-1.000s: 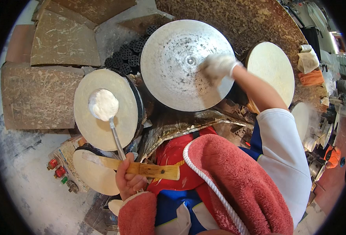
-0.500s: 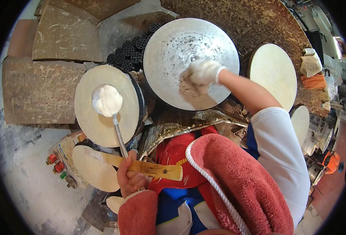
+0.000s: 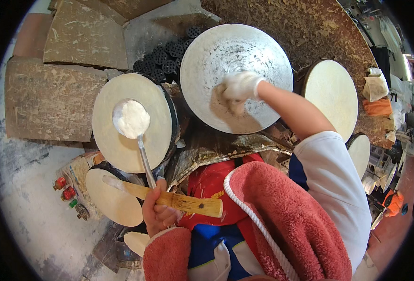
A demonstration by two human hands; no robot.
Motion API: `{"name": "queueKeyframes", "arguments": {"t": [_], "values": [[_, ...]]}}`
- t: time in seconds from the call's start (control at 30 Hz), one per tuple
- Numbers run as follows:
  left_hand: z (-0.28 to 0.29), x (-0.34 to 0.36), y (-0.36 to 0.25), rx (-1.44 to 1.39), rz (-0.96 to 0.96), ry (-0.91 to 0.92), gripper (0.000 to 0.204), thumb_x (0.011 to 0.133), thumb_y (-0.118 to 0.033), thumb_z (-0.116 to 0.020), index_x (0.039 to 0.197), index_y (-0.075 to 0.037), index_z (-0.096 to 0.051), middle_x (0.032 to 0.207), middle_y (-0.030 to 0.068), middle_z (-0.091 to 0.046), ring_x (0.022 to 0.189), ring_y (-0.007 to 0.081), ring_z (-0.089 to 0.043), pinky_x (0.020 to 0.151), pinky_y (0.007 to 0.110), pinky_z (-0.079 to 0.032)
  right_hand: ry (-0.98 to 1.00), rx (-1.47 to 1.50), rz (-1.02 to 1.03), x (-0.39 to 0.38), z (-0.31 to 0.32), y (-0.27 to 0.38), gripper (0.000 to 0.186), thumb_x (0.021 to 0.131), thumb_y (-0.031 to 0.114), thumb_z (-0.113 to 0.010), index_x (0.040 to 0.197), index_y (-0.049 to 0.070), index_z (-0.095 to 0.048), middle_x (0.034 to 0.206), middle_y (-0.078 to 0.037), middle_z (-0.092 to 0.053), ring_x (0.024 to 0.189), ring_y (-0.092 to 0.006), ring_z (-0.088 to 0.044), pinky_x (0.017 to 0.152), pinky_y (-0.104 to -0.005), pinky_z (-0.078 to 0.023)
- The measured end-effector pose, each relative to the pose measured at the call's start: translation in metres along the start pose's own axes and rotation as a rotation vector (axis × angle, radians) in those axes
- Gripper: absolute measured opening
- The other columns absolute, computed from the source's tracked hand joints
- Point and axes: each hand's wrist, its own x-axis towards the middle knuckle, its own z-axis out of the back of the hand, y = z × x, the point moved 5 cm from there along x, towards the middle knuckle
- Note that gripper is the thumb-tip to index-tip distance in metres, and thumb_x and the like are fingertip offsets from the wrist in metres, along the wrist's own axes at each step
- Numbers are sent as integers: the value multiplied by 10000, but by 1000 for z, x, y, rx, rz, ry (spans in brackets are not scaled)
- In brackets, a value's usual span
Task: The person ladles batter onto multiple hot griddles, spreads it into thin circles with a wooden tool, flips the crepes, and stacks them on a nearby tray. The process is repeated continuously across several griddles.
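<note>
My left hand [image 3: 158, 211] is closed around the metal handle of a ladle [image 3: 147, 161] and a flat wooden scraper [image 3: 193, 203], which crosses the handle. The ladle's bowl is heaped with thick white paste [image 3: 134, 119] and appears over a cream-coloured round disc [image 3: 106, 140]. My right hand [image 3: 242, 86], in what looks like a white glove, is down at a large round metal plate [image 3: 202, 61], right of its centre. Its fingers look curled, but blur and shadow hide whether something is between them and the plate.
Perforated black cylinders [image 3: 160, 58] are heaped behind the plate. More pale discs stand at the right [image 3: 331, 96] and lower left [image 3: 113, 196]. Worn brown boards [image 3: 52, 100] and a curved brown panel [image 3: 305, 28] surround the area. Red-knobbed valves [image 3: 67, 193] sit at far left.
The whole view has shifted slightly. My right hand stays at the metal plate with a small motion. My left hand keeps hold of the ladle and scraper.
</note>
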Motion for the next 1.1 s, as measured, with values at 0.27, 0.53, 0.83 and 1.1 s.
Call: {"name": "queueKeyframes", "arguments": {"t": [0.27, 0.53, 0.83, 1.1], "values": [[-12, -8, 1, -71, -98, -340, 248, 971, -209, -487, 787, -193, -322, 441, -122, -206, 307, -1, -191, 277, 184, -223, -298, -247, -38, 53, 113, -128, 199, 828, 239, -640, 868, 61, -721, 779, -109, -696, 660, -246, -639, 625, -338, -533], [-20, 0, 2, -27, -84, -251, 213, 986, -195, -464, 810, -181, -347, 447, -111, -210, 314, 2, -197, 275, 187, -213, 36, -451, 263, 27, 51, 46, 322, 792, 354, -676, 901, 57, -736, 785, -110, -681, 808, -232, -642, 775, -382, -526], [-12, -4, 2, 36, -57, -295, 220, 989, -212, -464, 807, -196, -343, 450, -113, -210, 320, 0, -203, 283, 185, -207, -61, -390, 474, 62, 81, 6, 208, 823, 184, -618, 810, -14, -681, 766, -92, -664, 724, -204, -642, 648, -301, -531], [-16, 8, -1, 78, -10, -80, 134, 992, -232, -446, 1031, -199, -570, 440, -127, -170, 300, 20, -177, 274, 194, -194, -52, -43, 151, -9, 37, -32, 242, 827, 257, -629, 965, 85, -729, 881, -141, -702, 796, -232, -675, 732, -355, -551]]}}
